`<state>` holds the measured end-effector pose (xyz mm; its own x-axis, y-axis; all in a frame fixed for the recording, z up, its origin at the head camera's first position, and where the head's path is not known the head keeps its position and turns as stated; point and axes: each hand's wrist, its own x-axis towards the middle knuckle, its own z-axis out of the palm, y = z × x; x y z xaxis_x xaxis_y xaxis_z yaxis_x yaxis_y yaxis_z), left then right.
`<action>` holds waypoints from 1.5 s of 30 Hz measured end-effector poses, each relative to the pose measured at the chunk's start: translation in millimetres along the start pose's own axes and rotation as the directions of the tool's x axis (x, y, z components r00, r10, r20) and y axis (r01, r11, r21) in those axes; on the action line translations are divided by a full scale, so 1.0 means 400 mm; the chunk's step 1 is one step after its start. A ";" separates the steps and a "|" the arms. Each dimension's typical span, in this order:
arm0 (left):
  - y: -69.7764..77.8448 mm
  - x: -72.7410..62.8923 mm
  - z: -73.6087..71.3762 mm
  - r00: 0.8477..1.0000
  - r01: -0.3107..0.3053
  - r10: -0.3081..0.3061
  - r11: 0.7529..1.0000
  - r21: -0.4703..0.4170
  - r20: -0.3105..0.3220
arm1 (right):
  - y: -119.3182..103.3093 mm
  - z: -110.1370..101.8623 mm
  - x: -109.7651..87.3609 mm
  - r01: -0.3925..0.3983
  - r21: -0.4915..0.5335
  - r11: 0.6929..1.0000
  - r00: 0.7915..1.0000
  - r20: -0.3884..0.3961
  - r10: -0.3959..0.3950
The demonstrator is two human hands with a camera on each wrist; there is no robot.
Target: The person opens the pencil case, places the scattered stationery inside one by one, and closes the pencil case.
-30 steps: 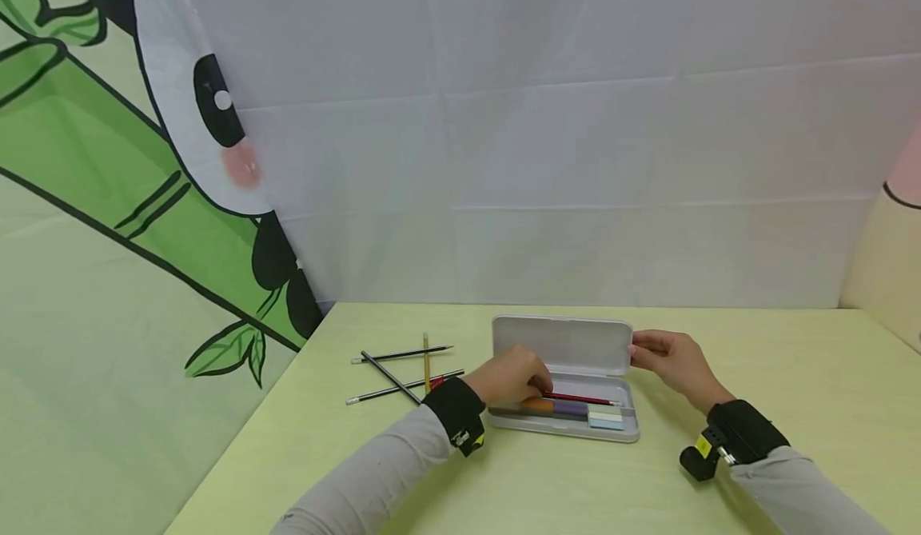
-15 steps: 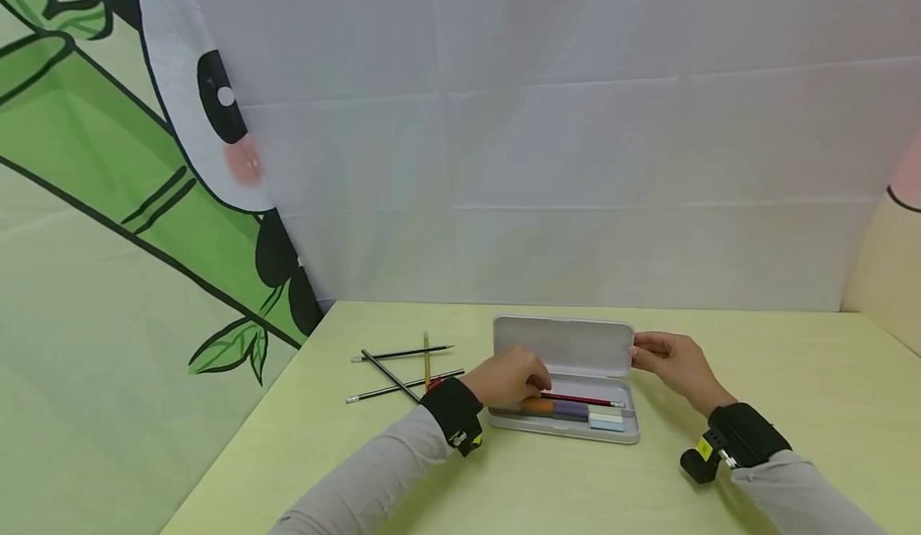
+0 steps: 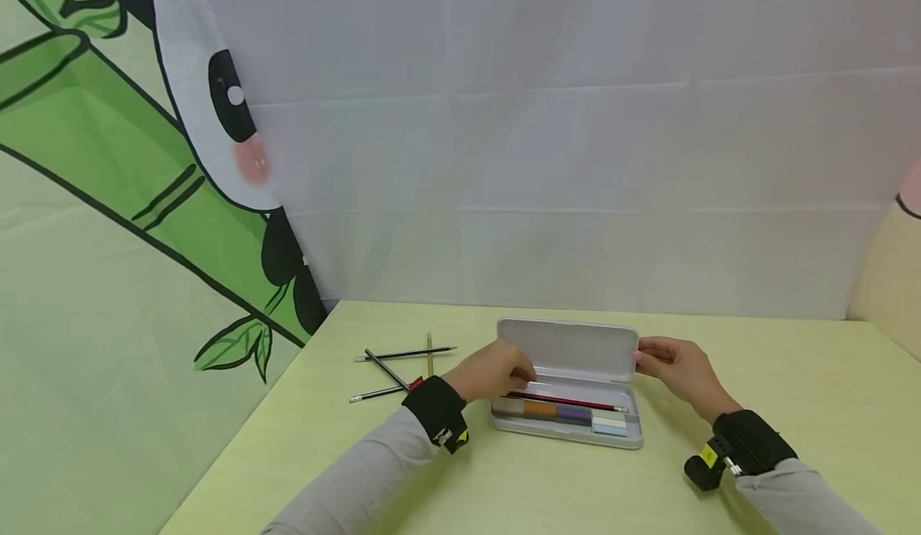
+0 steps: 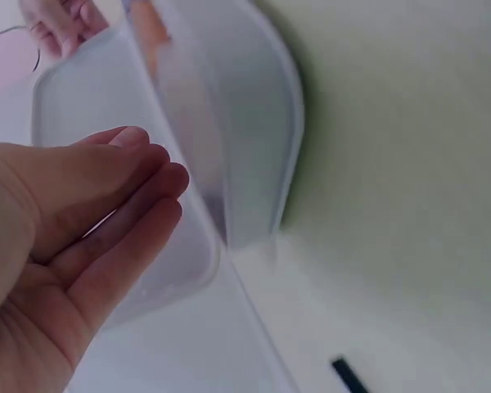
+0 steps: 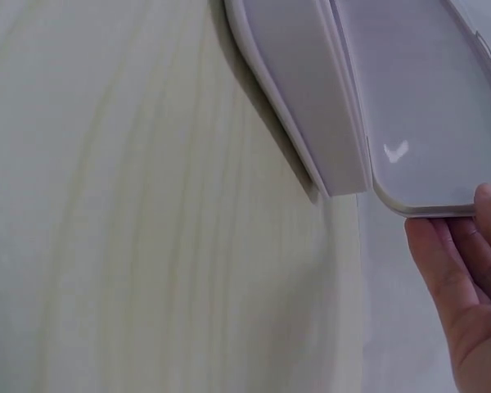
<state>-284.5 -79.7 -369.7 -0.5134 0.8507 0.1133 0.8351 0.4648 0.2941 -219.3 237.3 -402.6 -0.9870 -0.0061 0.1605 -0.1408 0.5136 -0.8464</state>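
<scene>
A white pencil case (image 3: 561,436) lies on the table with its lid (image 3: 568,349) raised. My right hand (image 3: 676,367) pinches the lid's right edge between thumb and fingers, as the right wrist view also shows. Inside the case lie a red pencil (image 3: 576,401), an orange piece (image 3: 540,409), a purple piece (image 3: 573,413) and a white and blue eraser (image 3: 609,422). Over the case's left end, my left hand (image 3: 492,371) hovers near the red pencil's end. In the left wrist view its fingers (image 4: 127,254) are loosely bent with nothing between them.
Left of the case, several dark pencils (image 3: 406,353) lie crossed on the pale yellow table (image 3: 576,495), with a yellow pencil (image 3: 429,351) among them. A small red item (image 3: 416,383) shows beside my left wrist. Behind the table hangs a printed cloth (image 3: 561,199).
My left hand has drawn back left and slightly up from the red pencil, so more of the pencil and the orange piece shows. My right hand stays at the lid.
</scene>
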 end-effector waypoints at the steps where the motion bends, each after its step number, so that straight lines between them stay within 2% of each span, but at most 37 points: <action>1: -0.007 -0.007 -0.008 1.000 0.001 -0.001 1.000 0.000 -0.014 | 0.002 0.000 0.000 0.003 -0.001 1.000 1.000 -0.002 -0.003; 4: -0.032 -0.032 -0.036 0.998 0.015 -0.015 1.000 -0.003 -0.056 | 0.006 -0.001 0.001 0.009 -0.008 1.000 1.000 -0.007 -0.009; 9: -0.087 -0.090 -0.075 0.993 0.073 -0.072 0.997 0.002 -0.090 | 0.011 -0.001 0.008 -0.001 0.002 1.000 1.000 -0.002 0.001; 14: -0.127 -0.162 -0.110 0.979 0.185 -0.188 0.982 -0.044 -0.082 | 0.017 0.003 0.016 -0.011 0.007 1.000 1.000 0.002 0.011; 17: -0.155 -0.201 -0.117 0.964 0.249 -0.254 0.966 -0.069 -0.082 | 0.020 0.002 0.022 -0.013 0.003 1.000 1.000 0.002 0.012; 26: -0.234 -0.283 -0.112 0.936 0.331 -0.333 0.943 -0.037 -0.111 | 0.021 -0.003 0.029 -0.009 -0.010 1.000 1.000 0.010 0.009; 30: -0.258 -0.314 -0.118 0.942 0.315 -0.311 0.949 0.014 -0.123 | 0.021 -0.003 0.032 0.009 -0.009 1.000 1.000 0.015 -0.009; 37: -0.277 -0.339 -0.118 0.978 0.204 -0.197 0.969 0.141 -0.064 | 0.017 -0.005 0.030 -0.002 -0.012 1.000 1.000 0.005 0.002; 40: -0.281 -0.346 -0.110 0.983 0.181 -0.175 0.968 0.174 -0.047 | 0.016 -0.004 0.029 -0.002 -0.011 1.000 1.000 0.006 0.002; 45: -0.285 -0.352 -0.104 0.985 0.169 -0.161 0.967 0.192 -0.055 | 0.015 0.000 0.028 0.004 -0.016 1.000 1.000 0.008 -0.004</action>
<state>-315.4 -262.7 -379.8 -0.6516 0.7496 0.1164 0.7584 0.6404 0.1211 -231.1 240.4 -405.6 -0.9870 -0.0145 0.1600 -0.1435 0.5271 -0.8376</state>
